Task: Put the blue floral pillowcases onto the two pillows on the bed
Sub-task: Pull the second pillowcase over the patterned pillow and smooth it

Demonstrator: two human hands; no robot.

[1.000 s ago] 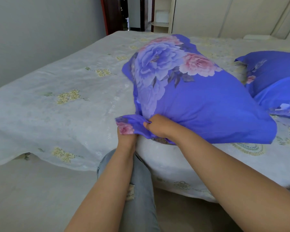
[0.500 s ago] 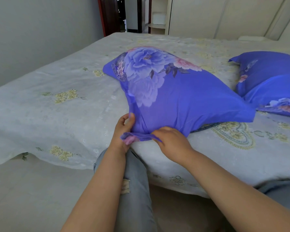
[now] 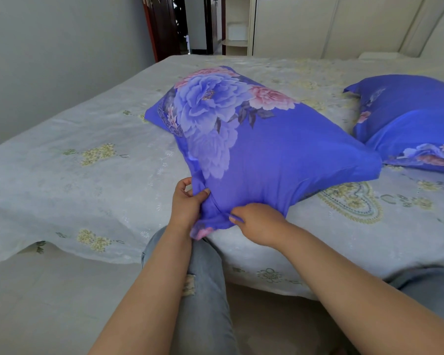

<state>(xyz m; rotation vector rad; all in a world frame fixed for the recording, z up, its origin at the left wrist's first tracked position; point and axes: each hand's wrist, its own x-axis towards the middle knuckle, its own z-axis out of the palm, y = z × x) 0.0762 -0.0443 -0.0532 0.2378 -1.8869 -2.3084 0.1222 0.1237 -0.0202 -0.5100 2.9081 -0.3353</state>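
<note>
Near pillow (image 3: 280, 155) fully cased, mid-bed — left hand (image 3: 186, 203) and right hand (image 3: 256, 222) both pinch its open end. Far-right pillow (image 3: 408, 119) seems cased already; only tucking left.

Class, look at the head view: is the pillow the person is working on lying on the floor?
No: the near pillow rests on the bed, with the left hand and right hand pinching its near corner.

Grey wall (image 3: 49, 60), pale wardrobe (image 3: 331, 24)
</note>
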